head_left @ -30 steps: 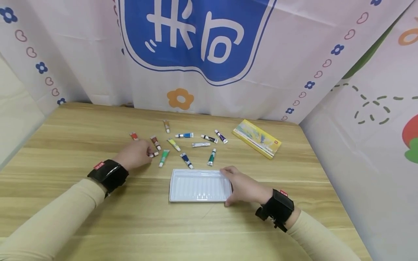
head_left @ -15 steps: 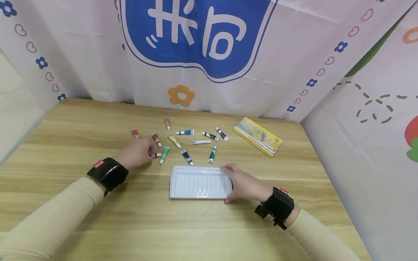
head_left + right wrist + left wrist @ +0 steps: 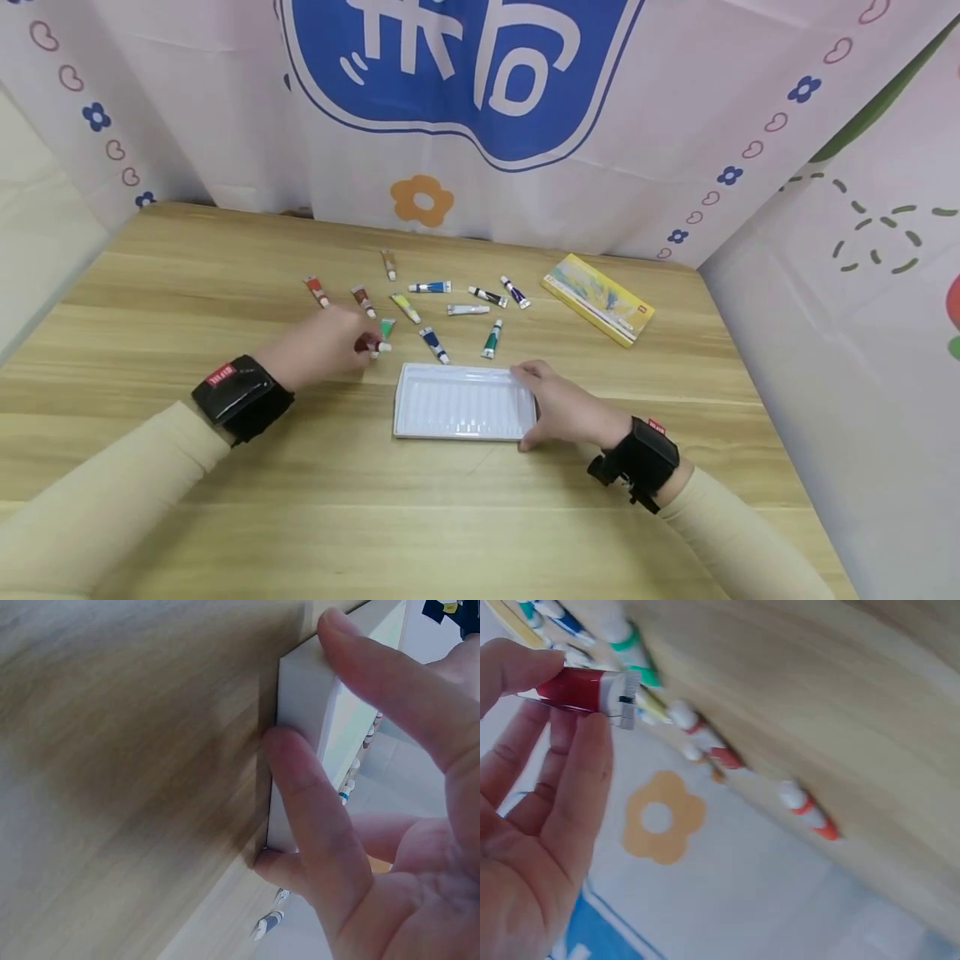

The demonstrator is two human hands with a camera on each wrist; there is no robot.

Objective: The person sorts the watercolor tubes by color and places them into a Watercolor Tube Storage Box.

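Observation:
My left hand (image 3: 326,346) pinches a dark red paint tube (image 3: 577,688) between thumb and fingertips. In the head view its white cap points right, just over a light green paint tube (image 3: 387,327) that it partly covers. My right hand (image 3: 566,408) grips the right end of a white plastic tray (image 3: 465,404) with ribbed slots. The right wrist view shows its fingers spread along the tray's end wall (image 3: 296,712). Behind the tray lie a navy tube (image 3: 432,343) and a dark green tube (image 3: 492,339).
Further back are loose tubes: red (image 3: 317,292), brown (image 3: 363,301), yellow (image 3: 406,307), ochre (image 3: 388,265), blue (image 3: 431,287), white (image 3: 468,309), black (image 3: 488,296) and violet (image 3: 515,292). A yellow box (image 3: 598,298) lies at right. A printed curtain (image 3: 225,125) hangs behind the table.
My left hand has picked up the dark red tube and carried it slightly right, above the light green tube. The right hand still holds the tray. The head view has tilted a little.

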